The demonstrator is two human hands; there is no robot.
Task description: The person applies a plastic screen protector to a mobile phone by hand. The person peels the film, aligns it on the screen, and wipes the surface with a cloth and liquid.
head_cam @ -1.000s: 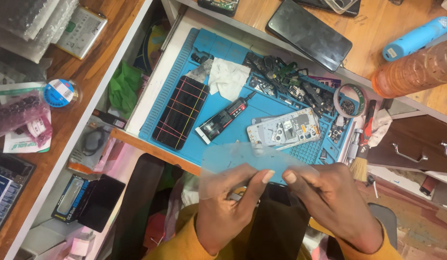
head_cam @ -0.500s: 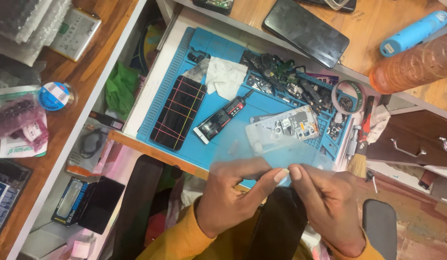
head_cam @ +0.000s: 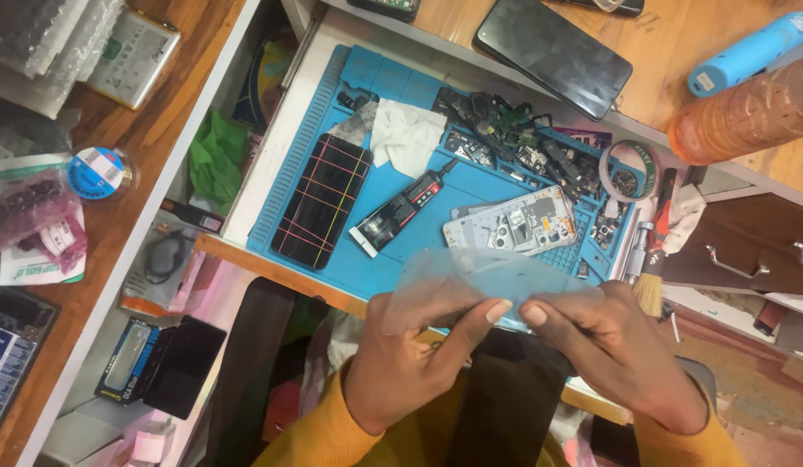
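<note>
Holding a thin clear film (head_cam: 483, 281) by its lower edge, both hands pinch it just above the near rim of the blue mat (head_cam: 470, 195) — thumb and forefinger of each hand meet at about 6 o'clock on the sheet. The left hand (head_cam: 410, 363) is clamped on the film with its fingers curled under; the right hand (head_cam: 613, 350) is clamped on the same edge, thumbnail facing the left one. To handle it well, I judge the grip should stay at the very border, fingertips off the middle, with both hands level so the sheet neither creases nor sags. The opened phone (head_cam: 512, 223) lies on the mat at 12 o'clock from the film, close by; the glue tube (head_cam: 401, 210) lies at 10 o'clock — apart from both hands.
</note>
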